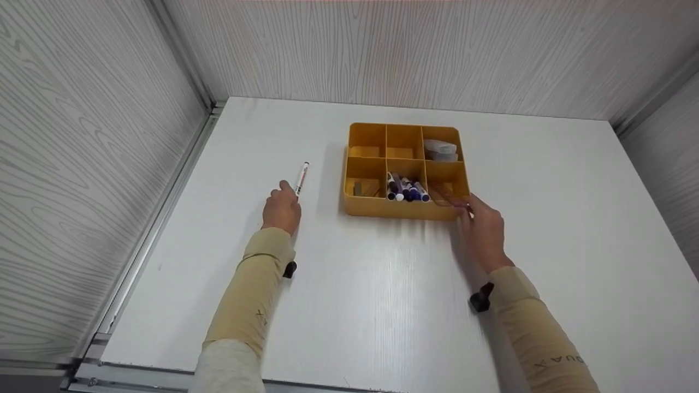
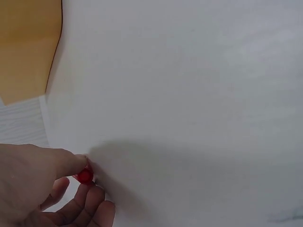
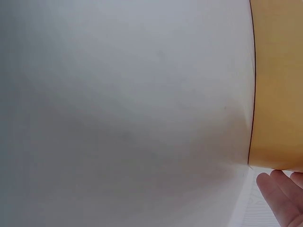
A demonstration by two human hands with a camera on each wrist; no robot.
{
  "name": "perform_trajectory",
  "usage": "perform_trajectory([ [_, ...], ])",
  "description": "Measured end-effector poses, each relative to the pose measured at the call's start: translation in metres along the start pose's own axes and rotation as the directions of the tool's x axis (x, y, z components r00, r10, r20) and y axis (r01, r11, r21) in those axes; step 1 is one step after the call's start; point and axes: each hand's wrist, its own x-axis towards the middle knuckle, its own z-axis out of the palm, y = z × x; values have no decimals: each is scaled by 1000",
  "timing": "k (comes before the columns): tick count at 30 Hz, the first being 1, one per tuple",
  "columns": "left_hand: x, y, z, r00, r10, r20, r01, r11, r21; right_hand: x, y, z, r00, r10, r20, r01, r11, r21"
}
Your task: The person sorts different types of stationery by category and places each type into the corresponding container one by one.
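On the left side of the table, my left hand pinches a white marker near its lower end. In the left wrist view the marker's red end shows between thumb and fingers. My right hand is at the front right corner of a yellow-orange compartment box. Between its fingertips it pinches a thin, purplish see-through item, whose kind I cannot tell, which reaches into the front right compartment. In the right wrist view only fingers by the box wall show; the item is hidden.
Several markers stand slanted in the box's front middle compartment. A small greyish block sits front left, and clear plastic pieces lie back right. Wood-grain panels surround the white table at the back and sides.
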Motion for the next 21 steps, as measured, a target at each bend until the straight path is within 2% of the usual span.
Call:
perform_trajectory([
  [6,0,-1,-3,999,-28,21,28,1000,-13,0,-1,0,1000,2,5,-2,1000,2],
  [11,-1,1,-7,997,-52,59,56,996,-71,0,-1,0,1000,2,6,-2,1000,0],
  [16,-1,4,-14,999,-31,27,32,998,-56,0,0,0,1000,-20,-12,20,1000,1],
  [21,-1,10,-21,999,24,-44,-26,998,-53,0,0,0,1000,-13,-10,13,1000,2],
])
